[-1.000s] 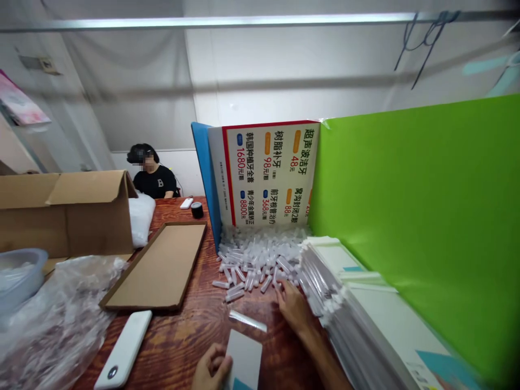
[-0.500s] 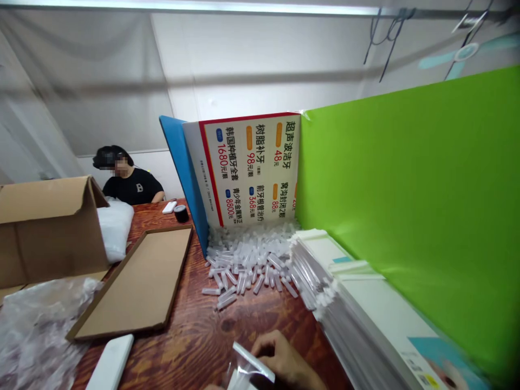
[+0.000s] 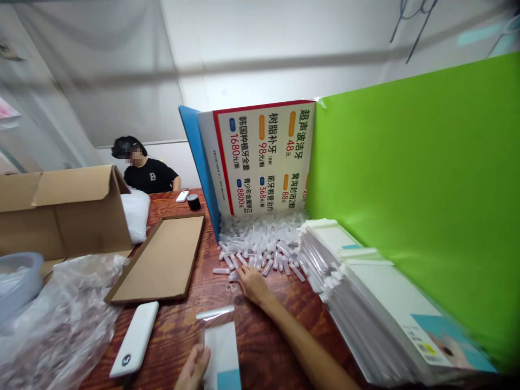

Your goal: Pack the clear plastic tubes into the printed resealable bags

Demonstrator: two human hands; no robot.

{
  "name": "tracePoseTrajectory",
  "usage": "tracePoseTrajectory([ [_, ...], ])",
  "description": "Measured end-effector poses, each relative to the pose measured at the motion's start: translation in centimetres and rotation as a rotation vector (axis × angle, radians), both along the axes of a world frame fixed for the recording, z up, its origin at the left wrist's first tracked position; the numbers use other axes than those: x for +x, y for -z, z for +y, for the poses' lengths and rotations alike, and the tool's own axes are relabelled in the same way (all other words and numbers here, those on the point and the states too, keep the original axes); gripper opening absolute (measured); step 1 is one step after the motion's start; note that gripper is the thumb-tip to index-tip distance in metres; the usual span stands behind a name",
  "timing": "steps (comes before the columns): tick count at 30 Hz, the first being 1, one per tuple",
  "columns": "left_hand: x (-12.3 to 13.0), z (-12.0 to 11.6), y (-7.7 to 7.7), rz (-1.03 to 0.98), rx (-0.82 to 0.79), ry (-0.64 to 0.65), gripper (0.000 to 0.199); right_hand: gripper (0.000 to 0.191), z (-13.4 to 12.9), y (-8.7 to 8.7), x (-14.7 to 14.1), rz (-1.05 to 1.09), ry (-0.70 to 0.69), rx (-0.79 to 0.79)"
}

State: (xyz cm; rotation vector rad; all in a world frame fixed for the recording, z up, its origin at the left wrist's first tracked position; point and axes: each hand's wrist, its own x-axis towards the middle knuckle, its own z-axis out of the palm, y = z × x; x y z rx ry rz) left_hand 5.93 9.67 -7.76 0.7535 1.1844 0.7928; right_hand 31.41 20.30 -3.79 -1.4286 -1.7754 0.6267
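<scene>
My left hand [image 3: 195, 369] is closed on the edge of a clear plastic sleeve [image 3: 221, 346] with a white and teal card inside, low in the head view. The sleeve's flap end points away from me. My right hand [image 3: 254, 284] stretches forward to the near edge of a pile of small clear plastic tubes [image 3: 268, 238]. Its fingers are drawn together at one tube [image 3: 234, 276], which the fingertips partly cover. On the right lie stacks of similar filled sleeves [image 3: 365, 303].
A green panel [image 3: 414, 179] and a printed price board [image 3: 264, 157] stand behind the tubes. To the left are a shallow cardboard tray [image 3: 162, 260], a white power bank [image 3: 136, 338], crumpled plastic [image 3: 77, 303], a cardboard box [image 3: 81, 216] and a round tub [image 3: 20, 287]. Another person [image 3: 148, 173] sits across the table.
My right hand has left the sleeve and reached forward to the tubes. The sleeve now lies flatter in my left hand, which has come into view. The camera view has shifted left and down.
</scene>
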Motion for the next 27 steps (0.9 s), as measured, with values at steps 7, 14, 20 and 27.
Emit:
tracePoseTrajectory([
  [7, 1.0, -3.2, -3.5, -0.101, -0.002, 0.181, 0.058, 0.017, -6.9, 0.2, 0.8, 0.243, -0.165, -0.07],
  [14, 2.9, -5.3, -4.8, -0.079, -0.063, 0.508, 0.051, 0.017, -17.1, -0.7, 4.9, 0.494, -0.08, -0.167],
  [20, 4.9, -7.8, -5.2, -0.148, -0.1, 0.614, 0.053, 0.019, -22.2, 0.0, 6.9, 0.591, 0.232, -0.119],
  [27, 6.3, -10.4, -5.7, -0.135, -0.004, 0.646, 0.044, 0.021, -26.3, 0.1, 6.6, 0.668, 0.156, -0.185],
])
